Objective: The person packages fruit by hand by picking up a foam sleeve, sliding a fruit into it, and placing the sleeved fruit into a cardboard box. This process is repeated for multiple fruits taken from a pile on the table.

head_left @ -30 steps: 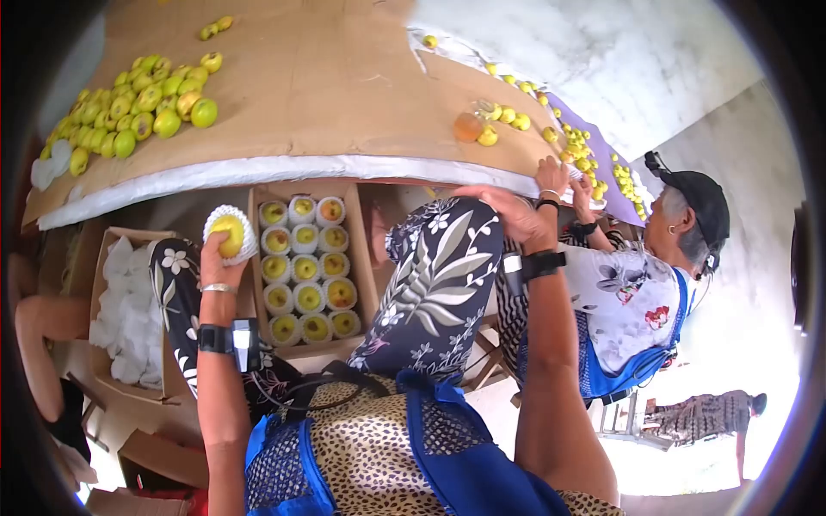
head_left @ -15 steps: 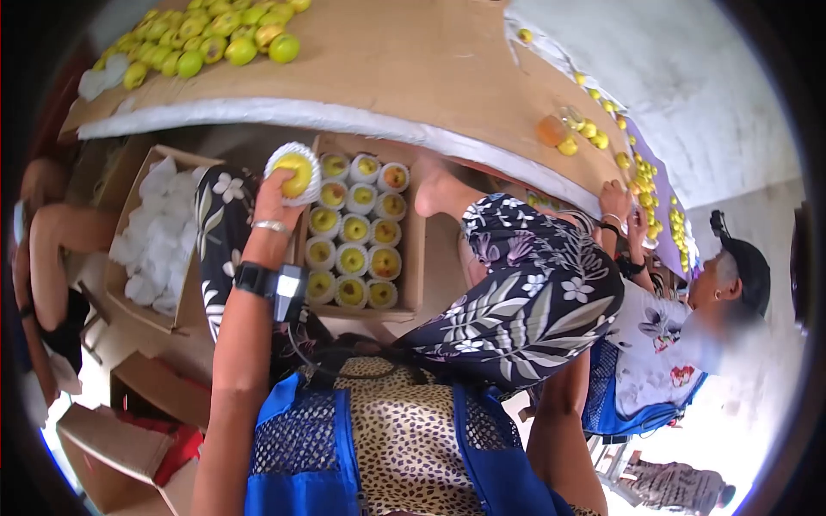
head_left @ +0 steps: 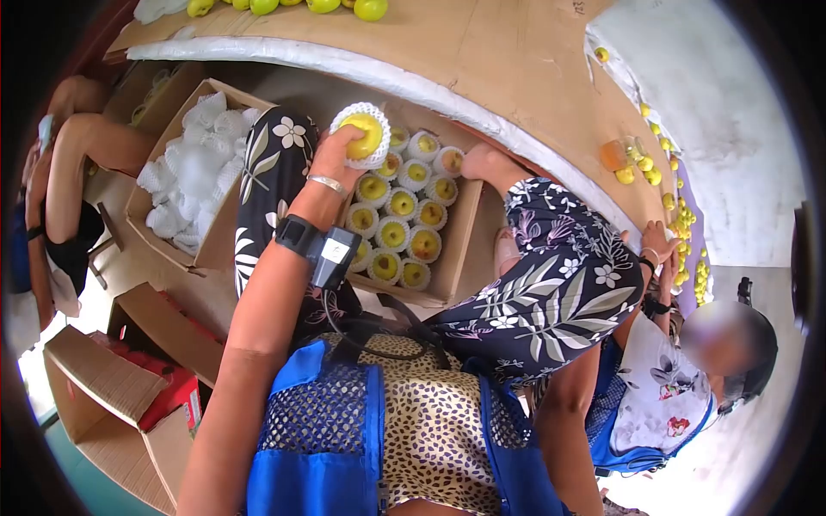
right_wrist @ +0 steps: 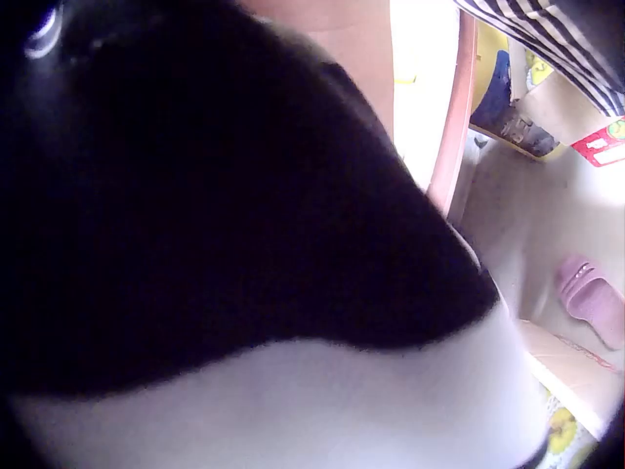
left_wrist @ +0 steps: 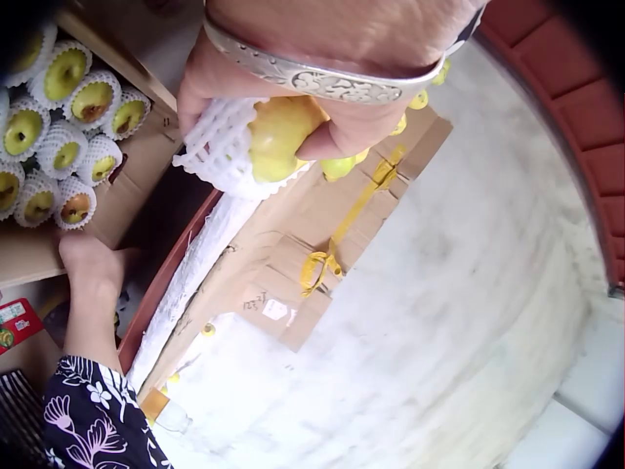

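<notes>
In the head view, my left hand [head_left: 334, 162] grips a yellow-green apple [head_left: 361, 136] in a white foam net [head_left: 383, 129]. The netted apple is over the far left corner of a cardboard box [head_left: 460, 241] that has rows of netted apples [head_left: 401, 204]. Seen from the left wrist, the thumb presses on the bare yellow skin of the held apple [left_wrist: 281, 137], and the white net [left_wrist: 220, 156] wraps its other side. My right forearm [head_left: 568, 404] passes behind my raised leg, which hides the right hand. Dark and pale blurred surfaces fill most of the right wrist view.
Left of my knee stands a carton of white foam nets [head_left: 196, 163]. A cardboard-covered table [head_left: 482, 60] carries loose apples [head_left: 323, 5] at its far side. My bare foot [head_left: 492, 163] is beside the apple box. Another person [head_left: 658, 378] sits to my right. Opened cartons [head_left: 103, 370] lie at lower left.
My left hand has carried the netted apple from beside the box to over its far left corner. The right hand has left the knee and dropped behind the leg. The head view has shifted.
</notes>
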Available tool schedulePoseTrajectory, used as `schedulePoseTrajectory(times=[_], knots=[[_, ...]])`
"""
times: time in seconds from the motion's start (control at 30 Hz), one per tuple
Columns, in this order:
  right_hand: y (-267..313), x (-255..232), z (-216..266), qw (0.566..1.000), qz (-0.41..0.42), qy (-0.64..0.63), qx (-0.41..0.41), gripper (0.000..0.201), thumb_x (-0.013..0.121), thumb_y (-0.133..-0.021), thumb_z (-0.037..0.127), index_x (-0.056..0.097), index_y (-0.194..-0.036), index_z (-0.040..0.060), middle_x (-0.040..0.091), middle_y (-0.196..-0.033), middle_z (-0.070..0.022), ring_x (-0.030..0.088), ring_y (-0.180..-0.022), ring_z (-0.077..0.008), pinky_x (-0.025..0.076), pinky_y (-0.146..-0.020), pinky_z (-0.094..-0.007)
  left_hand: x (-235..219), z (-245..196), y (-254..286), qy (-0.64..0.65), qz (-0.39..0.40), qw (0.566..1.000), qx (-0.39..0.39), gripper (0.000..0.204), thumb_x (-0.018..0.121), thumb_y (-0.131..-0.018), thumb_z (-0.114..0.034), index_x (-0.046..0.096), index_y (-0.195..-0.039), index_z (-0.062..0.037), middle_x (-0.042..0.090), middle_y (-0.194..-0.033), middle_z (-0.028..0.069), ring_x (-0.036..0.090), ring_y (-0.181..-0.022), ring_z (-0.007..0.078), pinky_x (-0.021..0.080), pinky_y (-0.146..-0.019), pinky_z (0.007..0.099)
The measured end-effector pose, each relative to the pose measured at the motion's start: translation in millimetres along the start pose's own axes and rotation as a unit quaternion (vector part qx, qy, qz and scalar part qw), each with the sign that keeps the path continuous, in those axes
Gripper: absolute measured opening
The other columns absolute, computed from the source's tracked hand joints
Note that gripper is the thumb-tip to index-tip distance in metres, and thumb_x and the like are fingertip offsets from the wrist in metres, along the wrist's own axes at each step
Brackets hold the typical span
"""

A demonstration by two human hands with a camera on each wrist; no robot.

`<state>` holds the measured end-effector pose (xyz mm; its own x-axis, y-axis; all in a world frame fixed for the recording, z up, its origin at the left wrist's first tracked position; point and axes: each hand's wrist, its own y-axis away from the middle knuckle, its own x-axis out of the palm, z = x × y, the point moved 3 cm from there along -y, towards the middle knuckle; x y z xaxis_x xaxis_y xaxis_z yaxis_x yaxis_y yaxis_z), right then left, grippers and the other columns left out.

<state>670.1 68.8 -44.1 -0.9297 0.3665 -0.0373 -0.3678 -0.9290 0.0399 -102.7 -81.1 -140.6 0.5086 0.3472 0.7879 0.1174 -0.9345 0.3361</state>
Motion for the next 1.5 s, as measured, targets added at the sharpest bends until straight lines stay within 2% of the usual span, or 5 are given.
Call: schedulePoseTrajectory(times=[0.2,0.5,0.73,1.0,1.5], knots=[[-13,12,-10,0.697,0.566,-0.44,-0.023,0.08,0.059,-0.061,0.052,0.038,-0.121,0.0029,0.041,-0.12,-0.0209,0.039,-0.113,-0.0279,0.036,-0.092,-0.0321,6,0,3,-0.01,0.007,1.0,-0.021,0.038,0.05,-0.073,-0.006,0.048,-0.111,-0.0021,0.055,-0.105,0.011,0.055,-0.097,0.0268,0.046,-0.083,0.0413],[-53,-63,-33,0.812,0.183,-0.549,-0.081,0.035,0.056,-0.07,0.036,0.047,-0.088,0.0071,0.044,-0.083,-0.0062,0.045,-0.083,-0.0208,0.04,-0.07,-0.03,9,3,-5,-0.029,-0.016,0.999,-0.028,0.038,0.05,-0.074,-0.007,0.048,-0.111,-0.0018,0.056,-0.106,0.0111,0.055,-0.097,0.0273,0.046,-0.083,0.043],[293,241,150,0.839,0.275,0.465,-0.06,0.035,0.047,-0.086,0.009,0.046,-0.118,-0.0028,0.052,-0.115,-0.0141,0.05,-0.107,-0.0186,0.035,-0.093,-0.0288,18,18,-12,-0.021,-0.013,0.999,-0.047,0.032,0.05,-0.073,-0.002,0.048,-0.104,0.0039,0.055,-0.097,0.0155,0.058,-0.086,0.029,0.051,-0.068,0.0428],[335,446,146,0.901,0.279,0.101,-0.318,0.033,0.06,-0.08,0.021,0.052,-0.107,0.0032,0.055,-0.106,-0.0078,0.055,-0.095,-0.018,0.044,-0.084,-0.0285,19,36,-23,-0.085,-0.043,0.992,-0.079,0.035,0.051,-0.074,-0.005,0.048,-0.109,0.0005,0.055,-0.103,0.0136,0.056,-0.093,0.0272,0.048,-0.077,0.0431],[352,503,-162,0.863,0.23,-0.23,0.385,0.067,0.048,-0.08,0.056,0.041,-0.122,0.0037,0.046,-0.123,-0.0126,0.05,-0.1,-0.0242,0.04,-0.079,-0.0345,-13,49,-13,-0.254,-0.073,0.961,-0.083,0.038,0.055,-0.071,-0.013,0.05,-0.107,-0.0048,0.057,-0.097,0.009,0.059,-0.086,0.0217,0.051,-0.07,0.0371]])
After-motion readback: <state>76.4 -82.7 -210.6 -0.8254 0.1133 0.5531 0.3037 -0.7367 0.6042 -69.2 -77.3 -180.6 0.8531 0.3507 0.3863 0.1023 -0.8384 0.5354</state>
